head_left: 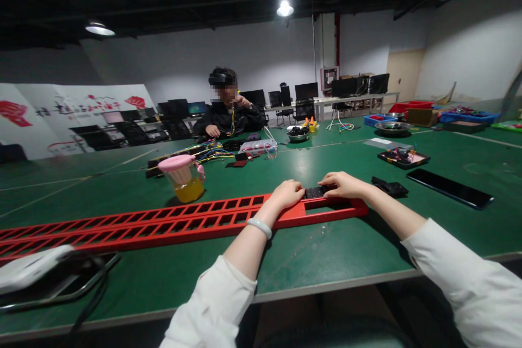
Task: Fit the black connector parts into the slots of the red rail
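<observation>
A small black rectangular block point(314, 192) with a patterned top sits at the right end of a long red slotted frame point(171, 223). My left hand point(287, 194) lies over the frame, its curled fingertips against the left end of the block. From the other side my right hand point(341, 185) grips the block's right end between thumb and fingers. Part of the block is hidden under the fingers. Just to the right of the block is a rectangular opening in the frame. Near my right wrist lie loose black parts point(389, 187).
A pink-lidded cup point(183, 179) of yellow liquid stands behind the frame. A phone point(451, 187) and a black tray of parts point(403, 157) are at right. A white device point(35, 269) lies front left. Across the green table point(326, 261) sits another person point(230, 111) near wires.
</observation>
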A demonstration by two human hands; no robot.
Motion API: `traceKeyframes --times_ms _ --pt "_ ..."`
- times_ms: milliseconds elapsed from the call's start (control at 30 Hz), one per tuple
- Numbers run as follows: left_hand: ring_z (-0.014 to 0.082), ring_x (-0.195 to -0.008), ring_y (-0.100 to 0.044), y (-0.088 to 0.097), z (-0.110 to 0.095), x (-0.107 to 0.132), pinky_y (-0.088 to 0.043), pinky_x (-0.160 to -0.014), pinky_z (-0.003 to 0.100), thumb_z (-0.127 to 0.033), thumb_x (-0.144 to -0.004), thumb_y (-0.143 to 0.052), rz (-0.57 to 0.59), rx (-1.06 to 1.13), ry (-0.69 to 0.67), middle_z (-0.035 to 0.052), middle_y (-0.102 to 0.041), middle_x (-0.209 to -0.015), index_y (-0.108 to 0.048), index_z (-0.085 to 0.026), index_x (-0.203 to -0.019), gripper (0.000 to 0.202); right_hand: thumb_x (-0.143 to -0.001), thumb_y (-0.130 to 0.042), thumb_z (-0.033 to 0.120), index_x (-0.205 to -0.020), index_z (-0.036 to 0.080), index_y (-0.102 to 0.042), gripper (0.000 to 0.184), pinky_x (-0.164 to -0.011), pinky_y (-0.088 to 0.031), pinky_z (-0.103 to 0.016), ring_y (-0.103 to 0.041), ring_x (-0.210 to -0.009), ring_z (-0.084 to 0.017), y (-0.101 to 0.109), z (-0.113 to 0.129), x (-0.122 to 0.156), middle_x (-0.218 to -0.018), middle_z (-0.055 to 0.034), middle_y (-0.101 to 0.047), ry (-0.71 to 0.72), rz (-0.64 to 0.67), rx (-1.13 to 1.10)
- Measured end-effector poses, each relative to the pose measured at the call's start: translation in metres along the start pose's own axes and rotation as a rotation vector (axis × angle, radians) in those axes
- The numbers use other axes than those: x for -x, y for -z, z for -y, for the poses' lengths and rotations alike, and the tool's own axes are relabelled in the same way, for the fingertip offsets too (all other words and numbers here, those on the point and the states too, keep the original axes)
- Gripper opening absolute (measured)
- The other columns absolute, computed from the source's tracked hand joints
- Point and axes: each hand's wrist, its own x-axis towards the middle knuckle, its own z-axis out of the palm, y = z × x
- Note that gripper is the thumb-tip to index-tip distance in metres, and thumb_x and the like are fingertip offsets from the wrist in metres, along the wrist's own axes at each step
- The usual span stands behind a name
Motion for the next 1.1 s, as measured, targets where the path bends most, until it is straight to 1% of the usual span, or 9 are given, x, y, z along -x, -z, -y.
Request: traceKeyframes --times_ms 200,367,500,633,733,900,1100 --pt "0.0170 -0.078 -0.056 0.0027 -0.0020 0.0005 -0.040 -0.069 0.024 -0.038 -0.081 -0.038 0.011 -0.009 0.007 0.0060 -0.063 -0.086 -0.065 -0.019 -0.085 0.033 -0.068 -0.061 0.032 -0.109 0.021 -0.059 0.043 -0.082 -0.042 -0.028 -0.056 -0.092 -0.020 0.0008 0.0020 0.0001 -0.106 -0.0060 -0.059 -0.006 0.024 -0.054" --pt "0.0173 -0.080 -0.056 0.0050 -0.0050 0.0011 -0.040 -0.071 0.024 -0.038 -0.081 -0.039 0.020 -0.006 0.040 0.0063 -0.064 -0.087 -0.065 -0.019 -0.085 0.032 -0.068 -0.061 0.031 -0.109 0.021 -0.059 0.042 -0.084 -0.041 -0.029 -0.055 -0.094 -0.020 0.0018 0.0043 0.0011 -0.107 -0.0050 -0.060 -0.020 0.038 -0.078" --pt "0.0173 -0.079 -0.057 0.0047 -0.0050 0.0009 -0.040 -0.070 0.024 -0.037 -0.081 -0.039 0.014 -0.004 0.021 0.0063 -0.064 -0.087 -0.065 -0.019 -0.085 0.032 -0.068 -0.061 0.032 -0.110 0.021 -0.059 0.043 -0.084 -0.041 -0.029 -0.055 -0.095 -0.021 0.0019 0.0036 0.0015 -0.108 -0.0053 -0.060 -0.025 0.044 -0.095" --pt "0.0170 -0.078 -0.056 0.0040 -0.0039 0.0008 -0.040 -0.070 0.024 -0.038 -0.081 -0.038 0.014 -0.004 0.019 0.0063 -0.063 -0.086 -0.065 -0.019 -0.085 0.033 -0.069 -0.060 0.035 -0.113 0.019 -0.057 0.047 -0.081 -0.043 -0.028 -0.057 -0.093 -0.020 0.0010 0.0013 0.0008 -0.108 -0.0061 -0.061 -0.082 0.044 -0.139" --pt "0.0170 -0.077 -0.056 0.0034 -0.0030 0.0008 -0.040 -0.068 0.024 -0.038 -0.081 -0.038 0.009 -0.003 0.014 0.0062 -0.063 -0.084 -0.065 -0.019 -0.084 0.033 -0.068 -0.061 0.036 -0.111 0.018 -0.058 0.047 -0.078 -0.045 -0.027 -0.058 -0.090 -0.019 0.0007 0.0002 -0.0001 -0.105 -0.0057 -0.062 -0.117 0.046 -0.147" --pt "0.0172 -0.078 -0.056 0.0026 -0.0029 0.0004 -0.040 -0.070 0.024 -0.039 -0.081 -0.038 0.012 0.000 0.024 0.0063 -0.063 -0.085 -0.064 -0.019 -0.084 0.033 -0.064 -0.064 0.036 -0.105 0.018 -0.061 0.044 -0.076 -0.045 -0.026 -0.059 -0.087 -0.019 0.0023 -0.0003 -0.0001 -0.100 -0.0050 -0.064 -0.145 0.026 -0.138" --pt "0.0172 -0.078 -0.056 0.0029 -0.0042 0.0007 -0.040 -0.070 0.024 -0.038 -0.081 -0.038 0.008 0.001 0.027 0.0062 -0.063 -0.085 -0.064 -0.019 -0.084 0.033 -0.064 -0.064 0.036 -0.101 0.019 -0.063 0.041 -0.074 -0.045 -0.026 -0.059 -0.084 -0.019 0.0046 0.0010 0.0010 -0.096 -0.0043 -0.065 -0.146 0.031 -0.150"
